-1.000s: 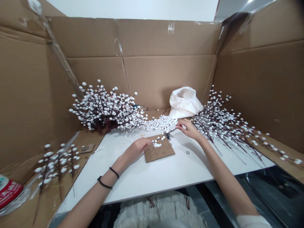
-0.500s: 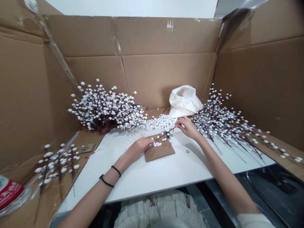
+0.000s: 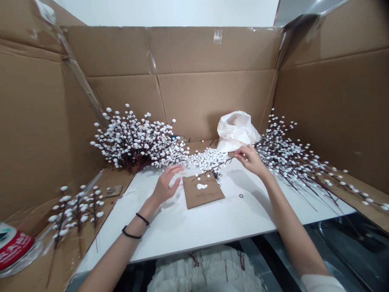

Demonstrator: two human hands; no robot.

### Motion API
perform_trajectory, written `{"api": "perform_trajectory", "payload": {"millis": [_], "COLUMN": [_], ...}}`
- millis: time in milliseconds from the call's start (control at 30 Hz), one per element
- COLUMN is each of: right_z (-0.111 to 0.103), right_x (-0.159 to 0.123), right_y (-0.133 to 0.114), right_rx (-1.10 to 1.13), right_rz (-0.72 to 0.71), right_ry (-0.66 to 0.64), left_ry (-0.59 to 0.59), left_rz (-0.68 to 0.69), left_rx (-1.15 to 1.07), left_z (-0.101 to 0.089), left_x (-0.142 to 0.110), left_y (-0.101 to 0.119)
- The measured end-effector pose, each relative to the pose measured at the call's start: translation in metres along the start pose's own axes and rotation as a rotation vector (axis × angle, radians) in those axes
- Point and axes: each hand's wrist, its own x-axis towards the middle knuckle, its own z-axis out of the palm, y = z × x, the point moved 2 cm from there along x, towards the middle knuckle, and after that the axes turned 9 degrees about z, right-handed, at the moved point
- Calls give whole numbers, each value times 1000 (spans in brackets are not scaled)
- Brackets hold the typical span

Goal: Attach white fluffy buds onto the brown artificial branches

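Between finger and thumb, my right hand (image 3: 249, 159) pinches one end of a thin dark berry branch (image 3: 223, 163). The branch slants down to the left, with a few white berries on it, above a brown cardboard square (image 3: 194, 198). A white blob (image 3: 201, 186), which looks like glue, lies on that square. My left hand (image 3: 166, 184) is empty, its fingers apart, left of the square and over the white board (image 3: 170, 235). Behind the square spreads a heap of loose white berries (image 3: 208, 158). Small black rings (image 3: 217, 175) lie by the square's far right corner.
Bunches of white-berried branches stand at the left (image 3: 136, 142) and lie at the right (image 3: 288, 158). A white bag (image 3: 235, 132) is at the back. Three short sprigs (image 3: 79, 207) and a red can (image 3: 13, 247) are at left. Cardboard walls (image 3: 212, 97) surround the board.
My left hand has left the branch's lower end, moved left and opened. My right hand has lifted the branch slightly up and to the right, away from the white blob.
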Motion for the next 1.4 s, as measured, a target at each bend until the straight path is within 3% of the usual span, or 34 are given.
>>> {"api": "perform_trajectory", "payload": {"millis": [67, 167, 300, 500, 700, 967, 1200, 1400], "right_z": [-8, -14, -14, -8, -10, -1, 29, 48], "right_x": [0, -1, -2, -2, -1, 2, 6, 6], "right_y": [2, 5, 5, 2, 15, 45, 35, 11], "right_rx": [-27, -57, -86, -113, -24, 239, 465, 675], "right_rz": [-3, -12, -32, -48, 43, 267, 321, 500], "right_ry": [32, 49, 44, 5, 70, 193, 127, 31], "left_ry": [48, -103, -277, -303, -389, -630, -492, -269], "left_rz": [-112, -212, -223, -186, -245, -383, -449, -513], "left_rx": [43, 130, 216, 276, 227, 353, 309, 132], "left_z": [-11, -18, -15, -6, 20, 61, 81, 74], "left_x": [-1, -4, -6, -6, -3, 39, 48, 46], "left_y": [-13, -28, -31, -25, -39, -54, -55, -49]}}
